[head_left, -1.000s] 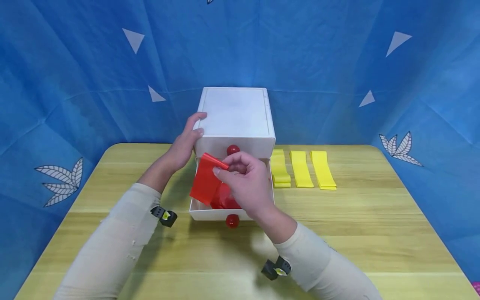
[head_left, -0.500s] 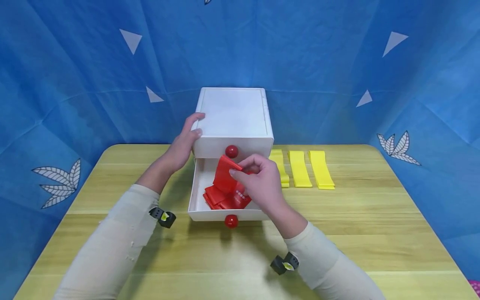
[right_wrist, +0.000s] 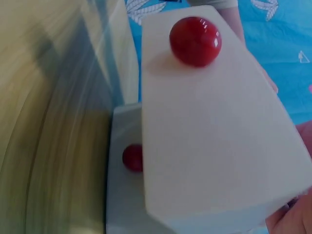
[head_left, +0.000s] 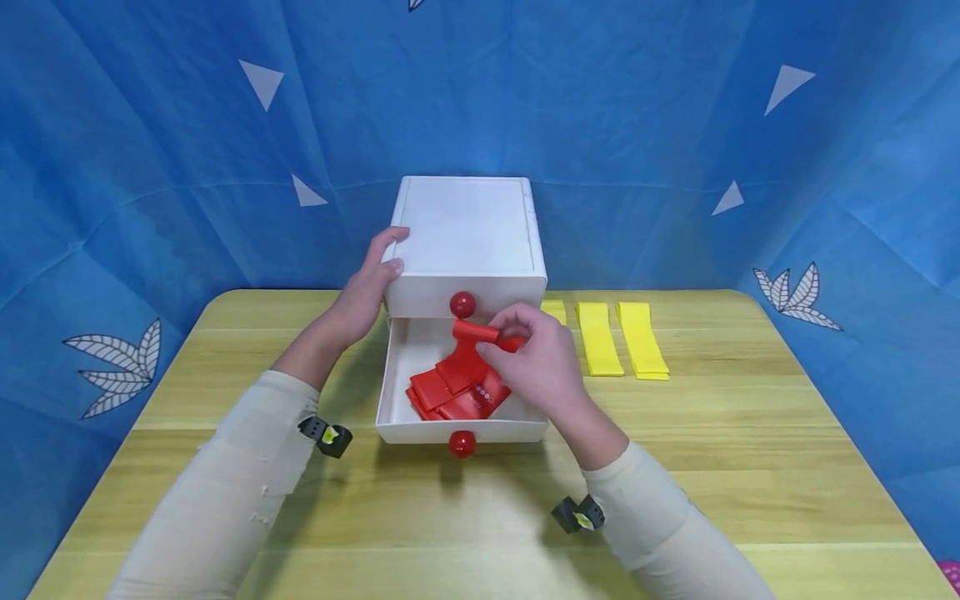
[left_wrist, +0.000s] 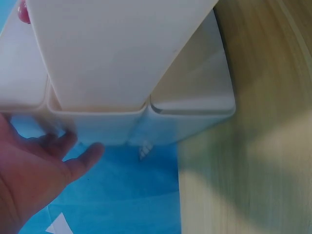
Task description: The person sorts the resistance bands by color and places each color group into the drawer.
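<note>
Pinching in the right hand [head_left: 536, 358] a glossy, curled red strip [head_left: 467, 362] above other red pieces [head_left: 442, 396] in the open drawer [head_left: 420, 432] of the white cabinet [head_left: 465, 225]; touching its left edge with spread left hand [head_left: 362, 296].

My right grip [head_left: 536, 358] and its red strip [head_left: 466, 357] block the air above the drawer's [head_left: 420, 432] right half. Drawer's back left: bare, reachable from above. Cabinet [head_left: 468, 225] and upper knob [head_left: 462, 304] bar the rear. My left grip [head_left: 366, 292] occupies the cabinet's left flank; yellow strips [head_left: 599, 340] line its right. Room before the drawer, over tabletop [head_left: 420, 525].
</note>
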Demonstrator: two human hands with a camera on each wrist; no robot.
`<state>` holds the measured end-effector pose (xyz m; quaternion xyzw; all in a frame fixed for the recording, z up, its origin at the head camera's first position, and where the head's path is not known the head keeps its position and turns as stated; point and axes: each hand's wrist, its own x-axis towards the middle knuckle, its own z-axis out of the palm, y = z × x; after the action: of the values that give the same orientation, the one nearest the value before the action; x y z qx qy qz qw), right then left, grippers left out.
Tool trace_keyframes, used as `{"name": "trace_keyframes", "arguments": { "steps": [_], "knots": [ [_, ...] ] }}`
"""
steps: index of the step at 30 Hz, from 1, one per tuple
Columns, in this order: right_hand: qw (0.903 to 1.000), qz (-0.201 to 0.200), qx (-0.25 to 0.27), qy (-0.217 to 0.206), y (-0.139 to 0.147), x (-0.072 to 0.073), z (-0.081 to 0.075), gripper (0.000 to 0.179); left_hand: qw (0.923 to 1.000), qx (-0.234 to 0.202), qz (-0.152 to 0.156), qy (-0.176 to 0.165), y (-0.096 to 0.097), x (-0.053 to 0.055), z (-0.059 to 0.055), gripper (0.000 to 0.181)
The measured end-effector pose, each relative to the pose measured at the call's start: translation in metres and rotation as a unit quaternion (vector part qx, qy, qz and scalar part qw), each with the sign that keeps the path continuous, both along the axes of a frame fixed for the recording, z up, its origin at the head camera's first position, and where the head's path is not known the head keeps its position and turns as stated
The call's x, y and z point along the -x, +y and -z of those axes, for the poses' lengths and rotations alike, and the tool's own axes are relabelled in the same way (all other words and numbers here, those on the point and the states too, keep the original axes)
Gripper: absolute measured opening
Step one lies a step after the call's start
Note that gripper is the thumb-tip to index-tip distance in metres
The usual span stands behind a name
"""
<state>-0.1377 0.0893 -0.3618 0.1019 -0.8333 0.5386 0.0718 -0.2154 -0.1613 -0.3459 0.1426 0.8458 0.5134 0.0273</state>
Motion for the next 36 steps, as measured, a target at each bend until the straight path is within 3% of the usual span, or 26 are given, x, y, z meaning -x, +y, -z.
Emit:
{"name": "trace_keyframes", "arguments": {
  "steps": [9,17,22,27,31,36],
  "knots": [
    [0.9960,0.050,-0.074,0.005,0.019,0.003,0.007,0.025,1.0000,-0.002,0.000,0.004,0.001,0.000,0.001,0.054],
    [0.9970,0.062,-0.047,-0.006,0.039,-0.006,0.014,0.023,1.0000,-0.002,-0.003,0.004,0.001,-0.001,0.000,0.053],
    [0.9974,0.059,-0.017,0.038,0.048,-0.017,0.021,0.018,1.0000,0.001,-0.005,0.002,0.001,-0.001,0.000,0.053],
    [0.9950,0.022,0.029,0.092,0.050,-0.040,0.027,0.015,1.0000,0.000,-0.004,0.006,0.001,-0.002,0.000,0.053],
    [0.9877,-0.004,0.060,0.144,0.042,-0.063,0.026,0.019,1.0000,0.004,0.000,0.006,0.001,-0.002,-0.002,0.053],
    [0.9737,-0.036,0.095,0.204,0.033,-0.075,0.040,0.028,1.0000,0.000,0.002,0.006,0.002,-0.004,-0.003,0.054]
  ]
}}
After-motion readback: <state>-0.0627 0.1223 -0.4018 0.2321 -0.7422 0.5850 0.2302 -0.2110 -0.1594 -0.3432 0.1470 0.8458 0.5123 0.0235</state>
